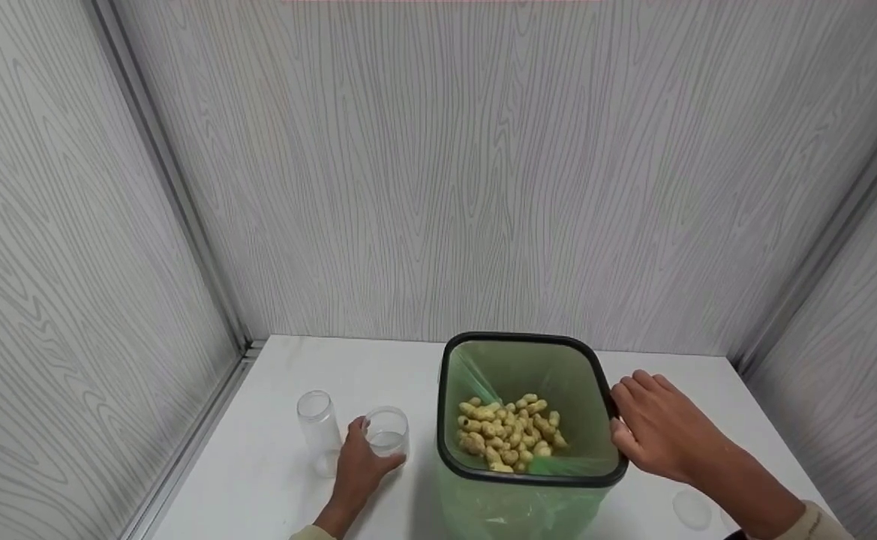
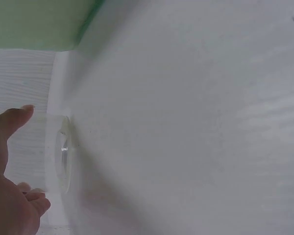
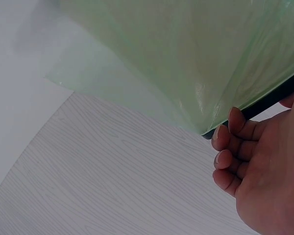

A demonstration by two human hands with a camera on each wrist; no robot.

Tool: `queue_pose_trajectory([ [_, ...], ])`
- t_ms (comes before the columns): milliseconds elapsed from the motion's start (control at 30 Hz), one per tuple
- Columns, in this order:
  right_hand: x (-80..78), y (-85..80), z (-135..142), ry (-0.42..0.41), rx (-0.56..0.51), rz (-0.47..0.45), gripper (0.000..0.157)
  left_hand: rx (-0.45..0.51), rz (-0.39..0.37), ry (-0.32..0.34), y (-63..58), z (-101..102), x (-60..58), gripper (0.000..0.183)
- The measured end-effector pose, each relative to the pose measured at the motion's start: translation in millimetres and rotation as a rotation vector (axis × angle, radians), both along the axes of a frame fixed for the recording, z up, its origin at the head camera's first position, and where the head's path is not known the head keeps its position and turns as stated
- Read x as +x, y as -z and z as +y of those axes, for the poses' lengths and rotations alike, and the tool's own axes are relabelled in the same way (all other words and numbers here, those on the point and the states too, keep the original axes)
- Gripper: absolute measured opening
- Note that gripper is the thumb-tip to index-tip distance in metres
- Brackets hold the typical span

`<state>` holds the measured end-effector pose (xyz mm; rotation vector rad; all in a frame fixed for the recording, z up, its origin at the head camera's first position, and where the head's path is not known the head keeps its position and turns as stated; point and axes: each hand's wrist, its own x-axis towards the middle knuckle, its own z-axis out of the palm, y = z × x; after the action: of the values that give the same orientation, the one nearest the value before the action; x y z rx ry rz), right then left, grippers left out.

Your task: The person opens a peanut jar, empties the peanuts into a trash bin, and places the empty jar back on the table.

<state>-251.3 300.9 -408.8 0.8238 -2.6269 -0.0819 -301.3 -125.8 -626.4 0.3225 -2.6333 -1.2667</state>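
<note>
My left hand (image 1: 358, 465) is around a short clear jar (image 1: 387, 417), thumb on its right side and fingers on its left. In the left wrist view that jar (image 2: 64, 166) stands on the white table between thumb and fingers. My right hand (image 1: 659, 429) grips the black rim (image 1: 524, 337) of a bin lined with a translucent green bag (image 1: 509, 506). Unshelled peanuts (image 1: 509, 435) lie heaped inside. Curled fingers (image 3: 235, 152) meet the rim in the right wrist view. A taller clear jar (image 1: 316, 420) stands just left of my left hand.
Round clear discs like lids (image 1: 692, 510) lie on the white table (image 1: 258, 457) by my right forearm. Wood-grain panels (image 1: 483, 187) wall the table at the back and both sides.
</note>
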Motion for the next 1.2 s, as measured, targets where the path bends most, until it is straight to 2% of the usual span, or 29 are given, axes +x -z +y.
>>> queue_pose_trajectory([
  [267,-0.2,1.2,0.4,0.003,-0.006,-0.006,0.017,-0.004,-0.01,0.041,-4.2,1.1,5.0,0.119],
  [467,-1.2,1.8,1.2,-0.011,-0.007,0.011,0.019,-0.075,0.099,0.049,-6.1,2.5,9.9,0.122],
  [633,-0.8,1.6,1.9,-0.005,-0.005,0.004,0.019,-0.153,0.183,0.085,-12.5,4.2,15.6,0.115],
  [800,0.0,1.3,1.6,0.006,-0.012,-0.004,0.018,-0.257,0.254,0.146,-26.0,7.0,23.9,0.104],
  [967,2.5,2.4,1.7,0.0,-0.024,0.012,0.016,-0.343,0.337,0.216,-45.7,7.9,33.5,0.096],
  [1200,4.1,1.3,3.4,-0.02,-0.029,0.033,0.016,-0.506,0.381,0.288,-67.1,6.6,43.0,0.095],
])
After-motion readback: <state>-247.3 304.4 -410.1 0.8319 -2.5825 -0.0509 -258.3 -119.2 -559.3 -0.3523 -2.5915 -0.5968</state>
